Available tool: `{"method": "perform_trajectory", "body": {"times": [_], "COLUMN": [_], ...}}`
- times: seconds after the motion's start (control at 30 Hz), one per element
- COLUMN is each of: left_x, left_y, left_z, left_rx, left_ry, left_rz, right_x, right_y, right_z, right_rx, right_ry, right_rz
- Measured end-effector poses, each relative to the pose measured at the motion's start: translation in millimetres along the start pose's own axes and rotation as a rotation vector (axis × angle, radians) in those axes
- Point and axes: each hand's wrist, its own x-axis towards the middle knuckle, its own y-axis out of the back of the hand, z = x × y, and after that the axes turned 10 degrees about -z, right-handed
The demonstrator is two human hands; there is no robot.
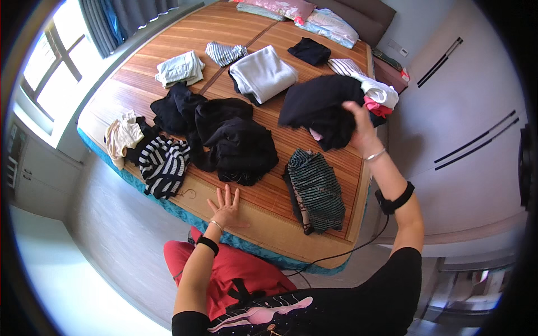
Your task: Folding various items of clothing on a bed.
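Observation:
My right hand (363, 127) is at the right edge of a bundled black garment (322, 106), gripping it, with some fingers hidden by the cloth. A bit of pink shows under the garment's lower edge. My left hand (226, 211) rests with fingers spread on the tan border of the bed mat (269, 210), holding nothing. Between my hands and nearer my right lies a folded green-and-black patterned garment (316, 190). Up and left of it, a loose heap of black clothing (235, 140) sits close to my left hand.
A black-and-white striped knit (162, 165) and a cream garment (123, 137) lie at the left. Farther back are folded pale-blue clothes (180, 68), a grey-striped piece (225, 53), a white folded garment (263, 74) and a small black one (309, 51). A cable (347, 255) hangs from my right arm.

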Motion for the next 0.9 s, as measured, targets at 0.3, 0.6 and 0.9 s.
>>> {"method": "perform_trajectory", "body": {"times": [0.3,0.6,0.9], "left_x": [-1,3,11], "left_y": [15,22,-4], "left_z": [-5,-3,-18], "left_rx": [-0.061,-0.043,-0.018], "left_ry": [0.1,0.097,0.1], "left_rz": [-0.163,-0.222,-0.165], "right_x": [114,85,115], "right_y": [148,223,124], "right_z": [70,171,152], "right_rx": [0.138,-0.167,-2.014], "right_ry": [0.02,-0.37,0.14], "right_rz": [0.152,0.436,0.281]}}
